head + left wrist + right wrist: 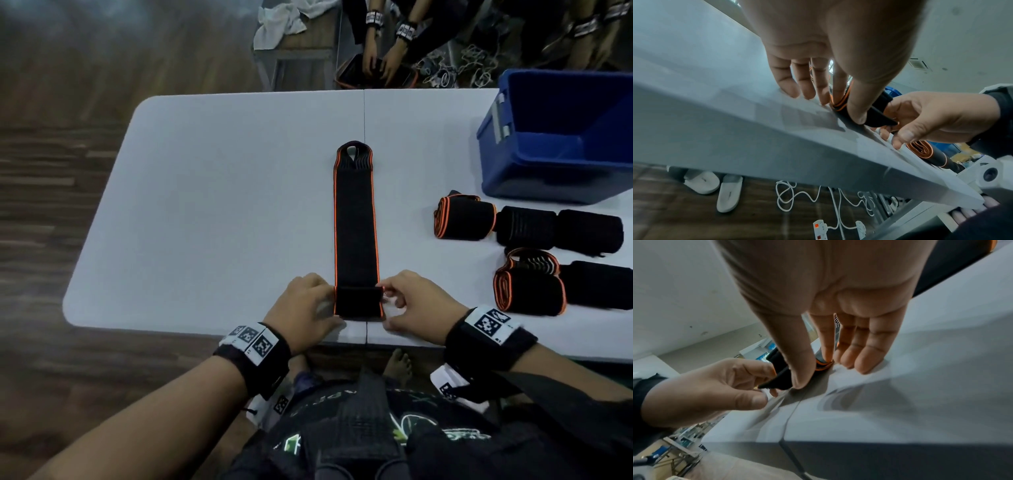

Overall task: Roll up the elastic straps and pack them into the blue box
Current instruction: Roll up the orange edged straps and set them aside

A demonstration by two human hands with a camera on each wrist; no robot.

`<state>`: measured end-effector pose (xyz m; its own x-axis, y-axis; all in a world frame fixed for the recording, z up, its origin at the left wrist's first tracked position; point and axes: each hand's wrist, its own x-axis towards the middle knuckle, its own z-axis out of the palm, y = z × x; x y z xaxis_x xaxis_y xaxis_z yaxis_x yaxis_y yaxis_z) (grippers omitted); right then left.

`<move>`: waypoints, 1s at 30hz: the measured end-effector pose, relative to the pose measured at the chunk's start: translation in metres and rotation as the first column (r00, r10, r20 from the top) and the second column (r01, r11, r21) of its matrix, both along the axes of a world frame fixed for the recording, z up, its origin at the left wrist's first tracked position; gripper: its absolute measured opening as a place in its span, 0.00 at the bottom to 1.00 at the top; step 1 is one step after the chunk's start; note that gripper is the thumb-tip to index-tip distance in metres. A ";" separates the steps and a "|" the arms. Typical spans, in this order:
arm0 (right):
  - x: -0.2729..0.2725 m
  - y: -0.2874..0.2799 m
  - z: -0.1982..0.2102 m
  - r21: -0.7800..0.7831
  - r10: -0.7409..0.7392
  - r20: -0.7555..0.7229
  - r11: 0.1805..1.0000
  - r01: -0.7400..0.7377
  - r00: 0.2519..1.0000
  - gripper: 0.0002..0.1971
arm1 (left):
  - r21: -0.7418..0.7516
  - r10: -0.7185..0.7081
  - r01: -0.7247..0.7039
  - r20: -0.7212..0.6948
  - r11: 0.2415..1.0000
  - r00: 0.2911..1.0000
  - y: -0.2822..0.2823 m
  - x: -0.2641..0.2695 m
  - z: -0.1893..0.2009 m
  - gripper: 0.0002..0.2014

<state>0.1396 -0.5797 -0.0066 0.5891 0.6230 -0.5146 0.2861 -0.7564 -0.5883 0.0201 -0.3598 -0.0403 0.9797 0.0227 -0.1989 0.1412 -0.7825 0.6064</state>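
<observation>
One strap [356, 222] lies flat and straight along the middle of the table [212, 192], loop end away from the person, near end folded over once into a short flap at the table edge. Left hand [305, 305] pinches the left edge of that fold, thumb under and index on top per the left wrist view; right hand [416, 301] pinches the right edge the same way, other fingers resting on the table. So both hands are closed on the fold, first turn of the roll barely started

Five or so finished rolls [527, 253] sit in a cluster to the right, near the blue box [561, 144]. None in the box that I can see, though its floor is only partly in view

Risks from here, my read:
- uneven push between the two hands → roll goes conical, orange edges stop lining up
- loose first turn → soft core, whole roll springs open when released; elastic wants to unwind
- fold sits right at the table edge → could slip off if pulled back instead of rolled forward
- far end is free, nothing pinning it → strap may skew sideways as the roll advances
- loop end is bulkier → last turn likely to bulge or pop open
</observation>
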 end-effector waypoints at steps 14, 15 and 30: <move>0.009 0.005 -0.017 0.037 -0.145 0.011 0.989 0.145 0.989 0.13 | 0.050 0.093 -0.084 -0.197 0.995 0.976 -0.002 0.024 0.013 0.22; 0.010 0.006 -0.018 0.029 -0.156 0.009 0.987 0.156 0.988 0.14 | 0.047 0.108 -0.100 -0.223 0.994 0.969 -0.002 0.027 0.015 0.22; 0.006 0.020 -0.008 0.004 -0.240 0.093 0.971 0.241 0.966 0.28 | 0.058 0.239 -0.232 -0.228 0.971 0.944 -0.006 0.046 0.022 0.13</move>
<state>0.1459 -0.5600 -0.0145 0.7665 0.4537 -0.4546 0.1481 -0.8136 -0.5623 0.0658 -0.3654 -0.0181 0.8725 0.2566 -0.4159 0.4577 -0.7272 0.5115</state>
